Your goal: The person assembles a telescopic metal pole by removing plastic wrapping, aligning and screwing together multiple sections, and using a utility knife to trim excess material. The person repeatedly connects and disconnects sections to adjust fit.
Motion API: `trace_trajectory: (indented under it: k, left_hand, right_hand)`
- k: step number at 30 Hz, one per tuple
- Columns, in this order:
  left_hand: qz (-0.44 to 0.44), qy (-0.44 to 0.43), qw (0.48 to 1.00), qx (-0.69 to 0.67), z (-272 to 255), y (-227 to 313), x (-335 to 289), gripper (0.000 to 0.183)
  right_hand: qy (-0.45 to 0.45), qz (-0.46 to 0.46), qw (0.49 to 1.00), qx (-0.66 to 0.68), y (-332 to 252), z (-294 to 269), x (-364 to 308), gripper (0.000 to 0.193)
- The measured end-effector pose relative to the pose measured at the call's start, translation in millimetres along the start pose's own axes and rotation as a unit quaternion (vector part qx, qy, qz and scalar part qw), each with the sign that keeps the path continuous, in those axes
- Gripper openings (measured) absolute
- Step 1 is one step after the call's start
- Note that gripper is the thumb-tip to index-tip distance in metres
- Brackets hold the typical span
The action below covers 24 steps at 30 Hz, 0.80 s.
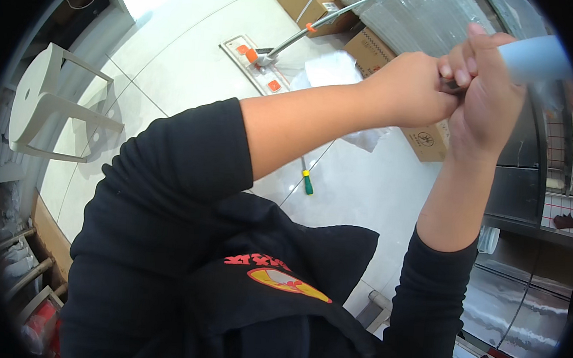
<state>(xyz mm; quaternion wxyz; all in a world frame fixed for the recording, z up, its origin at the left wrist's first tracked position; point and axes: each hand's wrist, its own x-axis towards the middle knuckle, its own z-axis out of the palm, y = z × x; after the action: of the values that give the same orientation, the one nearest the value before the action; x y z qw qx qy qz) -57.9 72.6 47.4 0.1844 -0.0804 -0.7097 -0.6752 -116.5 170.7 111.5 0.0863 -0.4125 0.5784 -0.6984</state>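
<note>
Both my hands are raised and pressed together at the upper right. My left hand (416, 88) is closed in a fist, knuckles against my right palm. My right hand (485, 96) is curled with its fingers bent toward the left fist. A small dark piece (451, 86) shows between them; its kind is hidden. Against the right hand's thumb side is a smooth light blue rounded thing (536, 60), blurred, and I cannot tell if it is gripped. Below my left forearm, a green screwdriver (308, 182) with a yellow collar lies on the floor.
A flat mop (261, 60) with orange clips stands on the tiles, its pole slanting up right. A beige stool (38, 101) is at left. Cardboard boxes (371, 51), a white plastic bag (332, 70) and clear-wrapped stacks (417, 23) are ahead. Dark shelving (516, 173) lines the right.
</note>
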Motion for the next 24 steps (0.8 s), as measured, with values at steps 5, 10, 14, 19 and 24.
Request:
trace_trajectory:
  k: [5, 10, 14, 19, 24]
  left_hand:
    - [-0.100, -0.104, 0.989, 0.040, -6, 11, 11, 0.021]
    - [-0.080, -0.086, 0.991, -0.061, 2, 33, 3, 0.031]
    - [0.003, -0.057, 0.996, 0.061, 3, 87, 4, 0.022]
    - [0.143, -0.045, 0.985, 0.089, 10, 71, 4, 0.015]
    - [-0.028, -0.017, 0.999, 0.020, 5, 42, -10, 0.013]
  right_hand:
    - [-0.011, 0.004, 0.998, 0.057, -51, 9, 21, 0.016]
    - [-0.100, 0.018, 0.984, 0.148, -63, -4, 20, 0.016]
    - [-0.056, -0.042, 0.996, 0.047, -103, 14, 30, 0.018]
    - [-0.114, -0.067, 0.991, -0.010, -97, 20, 18, 0.012]
    - [0.000, -0.071, 0.998, 0.004, -76, 47, 4, 0.019]
